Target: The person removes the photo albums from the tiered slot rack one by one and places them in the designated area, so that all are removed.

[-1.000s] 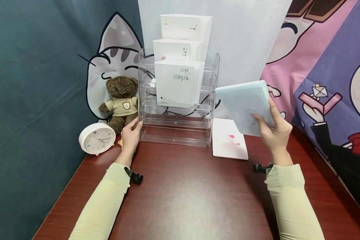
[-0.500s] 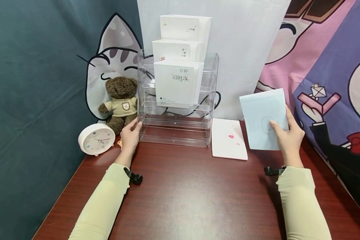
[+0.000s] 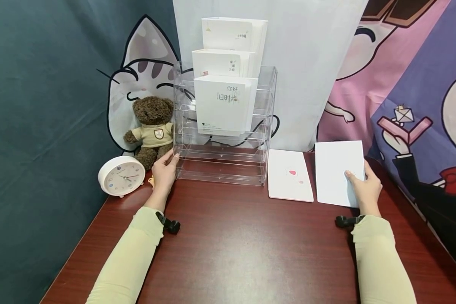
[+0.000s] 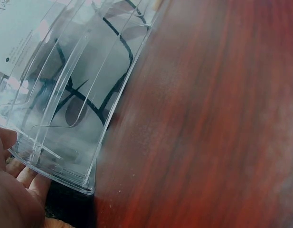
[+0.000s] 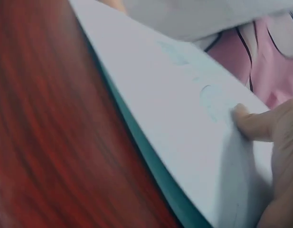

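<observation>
My left hand (image 3: 165,171) grips the lower left side of a clear acrylic rack (image 3: 220,175); in the left wrist view the thumb and fingers (image 4: 39,185) lie on either side of its panel. Three white notebooks stand in the rack, the front one (image 3: 220,105) with dark lettering. At the right, my right hand (image 3: 366,190) holds a pale notebook (image 3: 336,173) by its right edge, thumb on the cover. The right wrist view shows this notebook (image 5: 151,95) low over the table, a bluish strip under its near edge. Left of it lies a white notebook (image 3: 289,175) with a red print.
A white alarm clock (image 3: 122,176) and a brown teddy bear (image 3: 153,126) are left of the rack. The reddish-brown table (image 3: 243,245) reaches back to the printed cloths (image 3: 300,76) behind. A small orange item (image 3: 151,181) shows beside the left wrist.
My right hand has carried the pale notebook right and down, from raised and tilted beside the rack to low over the table right of the white notebook. The left hand stays on the rack.
</observation>
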`<state>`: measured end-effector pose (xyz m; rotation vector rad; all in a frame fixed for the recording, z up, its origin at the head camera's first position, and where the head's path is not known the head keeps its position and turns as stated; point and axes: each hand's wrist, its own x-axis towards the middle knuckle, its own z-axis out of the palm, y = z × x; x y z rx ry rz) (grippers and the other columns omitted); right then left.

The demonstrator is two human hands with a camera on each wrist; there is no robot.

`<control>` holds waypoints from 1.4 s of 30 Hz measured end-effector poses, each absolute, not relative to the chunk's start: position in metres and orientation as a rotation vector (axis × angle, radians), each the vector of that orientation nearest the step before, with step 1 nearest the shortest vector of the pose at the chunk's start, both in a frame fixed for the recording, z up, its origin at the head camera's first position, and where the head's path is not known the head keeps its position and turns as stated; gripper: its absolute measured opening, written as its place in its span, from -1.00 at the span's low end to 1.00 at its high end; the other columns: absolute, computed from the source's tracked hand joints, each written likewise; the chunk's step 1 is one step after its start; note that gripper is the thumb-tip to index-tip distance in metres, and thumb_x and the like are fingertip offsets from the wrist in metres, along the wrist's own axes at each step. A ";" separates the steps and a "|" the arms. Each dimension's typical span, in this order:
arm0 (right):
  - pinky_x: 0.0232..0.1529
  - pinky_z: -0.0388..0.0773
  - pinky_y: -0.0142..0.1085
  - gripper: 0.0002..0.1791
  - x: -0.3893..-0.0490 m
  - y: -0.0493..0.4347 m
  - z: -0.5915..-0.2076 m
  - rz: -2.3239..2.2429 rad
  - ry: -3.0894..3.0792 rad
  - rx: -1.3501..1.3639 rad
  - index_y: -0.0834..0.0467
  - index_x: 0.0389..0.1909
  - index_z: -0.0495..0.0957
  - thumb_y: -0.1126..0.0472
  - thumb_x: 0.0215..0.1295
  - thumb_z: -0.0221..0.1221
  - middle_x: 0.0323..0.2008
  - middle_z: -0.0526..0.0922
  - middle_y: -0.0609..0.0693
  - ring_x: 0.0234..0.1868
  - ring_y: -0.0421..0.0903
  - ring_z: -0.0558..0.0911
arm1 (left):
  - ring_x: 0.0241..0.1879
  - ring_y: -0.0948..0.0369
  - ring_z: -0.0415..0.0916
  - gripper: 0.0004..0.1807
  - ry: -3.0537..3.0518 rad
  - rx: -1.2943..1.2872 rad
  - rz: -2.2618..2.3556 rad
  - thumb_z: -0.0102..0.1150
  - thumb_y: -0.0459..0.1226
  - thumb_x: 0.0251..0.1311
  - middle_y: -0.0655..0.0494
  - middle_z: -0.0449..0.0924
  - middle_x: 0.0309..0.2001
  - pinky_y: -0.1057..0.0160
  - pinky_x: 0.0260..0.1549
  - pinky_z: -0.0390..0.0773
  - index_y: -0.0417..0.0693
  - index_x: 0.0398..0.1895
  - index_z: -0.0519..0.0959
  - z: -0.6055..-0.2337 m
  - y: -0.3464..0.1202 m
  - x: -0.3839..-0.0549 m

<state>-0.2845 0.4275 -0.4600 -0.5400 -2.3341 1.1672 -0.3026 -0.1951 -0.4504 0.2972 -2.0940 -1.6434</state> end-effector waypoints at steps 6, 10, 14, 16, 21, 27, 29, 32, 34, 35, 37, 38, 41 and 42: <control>0.39 0.21 -0.02 -0.22 -0.284 0.432 -0.472 1.238 -2.346 -0.582 -0.41 0.50 0.22 -0.08 0.31 0.32 0.48 0.29 -0.04 0.39 0.07 0.33 | 0.02 0.19 0.64 -0.59 -2.089 0.291 -1.644 0.31 -0.08 0.32 0.03 0.71 0.04 0.29 -0.02 0.55 0.18 0.22 0.65 -0.450 -0.196 -0.304; 0.36 0.25 -0.08 -0.22 -0.283 0.431 -0.474 1.298 -2.342 -0.603 -0.37 0.51 0.23 -0.10 0.30 0.32 0.48 0.29 -0.05 0.37 0.01 0.35 | 0.00 0.20 0.64 -0.60 -2.080 0.287 -1.646 0.32 -0.09 0.32 0.02 0.72 0.03 0.33 -0.05 0.54 0.17 0.21 0.66 -0.452 -0.195 -0.304; 0.27 0.29 -0.10 -0.22 -0.282 0.430 -0.476 1.277 -2.380 -0.607 -0.24 0.53 0.24 -0.10 0.31 0.31 0.46 0.33 0.02 0.31 0.05 0.38 | -0.01 0.21 0.64 -0.59 -2.089 0.292 -1.653 0.31 -0.09 0.32 0.02 0.71 0.03 0.37 -0.08 0.53 0.17 0.22 0.65 -0.453 -0.195 -0.303; 0.24 0.30 -0.13 -0.22 -0.282 0.430 -0.477 1.264 -2.393 -0.605 -0.21 0.53 0.25 -0.10 0.32 0.30 0.45 0.34 0.04 0.29 0.06 0.39 | -0.01 0.21 0.63 -0.59 -2.094 0.292 -1.654 0.31 -0.08 0.32 0.02 0.71 0.03 0.37 -0.07 0.53 0.16 0.23 0.65 -0.452 -0.195 -0.303; 0.15 0.33 -0.18 -0.23 -0.282 0.430 -0.477 1.251 -2.408 -0.570 -0.17 0.52 0.27 -0.10 0.31 0.30 0.43 0.37 0.07 0.25 0.07 0.41 | 0.02 0.20 0.63 -0.57 -2.086 0.284 -1.654 0.31 -0.07 0.32 0.01 0.70 0.05 0.34 -0.03 0.54 0.13 0.24 0.64 -0.451 -0.195 -0.303; 0.09 0.34 -0.08 -0.19 -0.281 0.429 -0.476 1.191 -2.496 -0.535 -0.05 0.53 0.26 -0.17 0.32 0.27 0.43 0.35 0.20 0.24 0.15 0.41 | 0.01 0.20 0.64 -0.58 -2.091 0.287 -1.645 0.31 -0.10 0.32 0.01 0.71 0.04 0.36 -0.05 0.53 0.12 0.24 0.64 -0.451 -0.195 -0.303; 0.10 0.33 -0.02 -0.17 -0.281 0.429 -0.476 1.177 -2.522 -0.519 -0.01 0.53 0.25 -0.20 0.31 0.26 0.42 0.34 0.24 0.24 0.18 0.39 | 0.00 0.19 0.64 -0.58 -2.087 0.285 -1.645 0.31 -0.11 0.32 0.00 0.71 0.04 0.37 -0.06 0.53 0.11 0.23 0.64 -0.452 -0.195 -0.303; 0.15 0.30 0.06 -0.13 -0.280 0.430 -0.477 1.168 -2.555 -0.494 0.05 0.53 0.25 -0.25 0.30 0.25 0.42 0.33 0.29 0.26 0.22 0.37 | 0.01 0.19 0.64 -0.58 -2.085 0.284 -1.658 0.31 -0.10 0.32 0.01 0.71 0.05 0.36 -0.07 0.54 0.12 0.23 0.64 -0.452 -0.195 -0.303; 0.18 0.30 0.12 -0.10 -0.280 0.430 -0.477 1.142 -2.586 -0.477 0.09 0.52 0.25 -0.29 0.30 0.23 0.41 0.33 0.33 0.26 0.26 0.36 | 0.01 0.18 0.64 -0.58 -2.079 0.281 -1.671 0.31 -0.10 0.32 0.00 0.70 0.05 0.34 -0.07 0.55 0.12 0.24 0.64 -0.451 -0.195 -0.303; 0.19 0.29 0.15 -0.08 -0.280 0.431 -0.477 1.118 -2.605 -0.465 0.12 0.52 0.26 -0.32 0.30 0.21 0.40 0.33 0.35 0.26 0.28 0.35 | 0.01 0.18 0.64 -0.58 -2.075 0.280 -1.676 0.31 -0.10 0.32 0.00 0.70 0.05 0.34 -0.07 0.56 0.12 0.23 0.64 -0.451 -0.195 -0.303; 0.19 0.30 0.18 -0.07 -0.281 0.430 -0.477 1.050 -2.641 -0.439 0.16 0.49 0.30 -0.36 0.29 0.19 0.36 0.36 0.39 0.23 0.32 0.36 | 0.01 0.18 0.64 -0.58 -2.071 0.278 -1.679 0.31 -0.10 0.32 0.00 0.70 0.05 0.34 -0.07 0.56 0.13 0.23 0.64 -0.450 -0.194 -0.303; 0.18 0.31 0.20 -0.07 -0.281 0.429 -0.477 1.014 -2.658 -0.425 0.18 0.48 0.32 -0.37 0.29 0.18 0.34 0.37 0.40 0.22 0.34 0.37 | 0.01 0.18 0.64 -0.59 -2.065 0.278 -1.681 0.32 -0.11 0.31 0.00 0.71 0.04 0.34 -0.07 0.56 0.13 0.22 0.65 -0.450 -0.195 -0.303; 0.14 0.33 0.21 -0.05 -0.282 0.426 -0.476 0.932 -2.699 -0.391 0.23 0.44 0.35 -0.40 0.28 0.16 0.30 0.41 0.43 0.17 0.36 0.40 | 0.00 0.20 0.65 -0.59 -2.060 0.282 -1.677 0.33 -0.11 0.31 0.00 0.71 0.04 0.36 -0.08 0.56 0.13 0.21 0.66 -0.450 -0.195 -0.303; 0.13 0.34 0.21 -0.05 -0.282 0.425 -0.476 0.919 -2.705 -0.383 0.24 0.43 0.36 -0.40 0.27 0.17 0.29 0.41 0.44 0.16 0.37 0.40 | 0.00 0.20 0.64 -0.59 -2.062 0.285 -1.675 0.33 -0.11 0.31 0.01 0.71 0.04 0.37 -0.08 0.56 0.13 0.21 0.66 -0.450 -0.195 -0.303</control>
